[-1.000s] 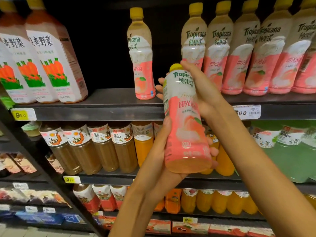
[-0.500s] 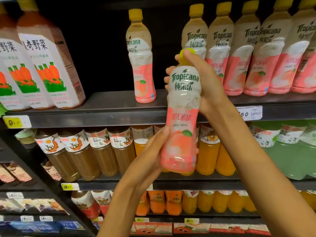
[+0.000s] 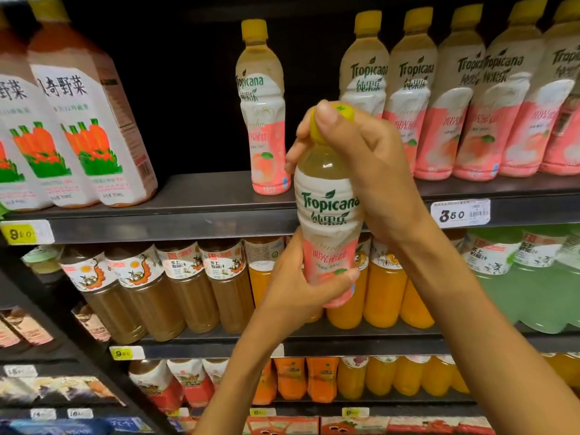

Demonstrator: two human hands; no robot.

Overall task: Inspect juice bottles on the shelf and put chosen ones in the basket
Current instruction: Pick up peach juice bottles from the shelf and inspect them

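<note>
Held upright in front of the shelves, near centre: a peach Tropicana bottle, label facing the camera, pink lower half, pale juice showing in the clear shoulder. Gripped at the top by the right hand, fingers curled over the yellow cap, thumb pressed across the front of it. Gripped at the bottom by the left hand, fingers wrapped around the pink base from the left, thumb lying along the front just under the label text. Clear of any shelf, carried wholly by the two hands

Behind, on the upper shelf: a single matching bottle standing alone, just left of the held one and farther back; to the right, a tight row of matching bottles running off the right edge. Far left on the same shelf, large carrot-juice bottles with white labels and orange carrots. On the shelf edge, a yellow price tag at left and a white price tag reading 350 at right

One shelf down: brown drinks at left, orange juice bottles behind the left hand and wrist, green bottles at right. Lower still, more orange bottles and red cartons, partly hidden by both forearms. No telling where the basket sits
</note>
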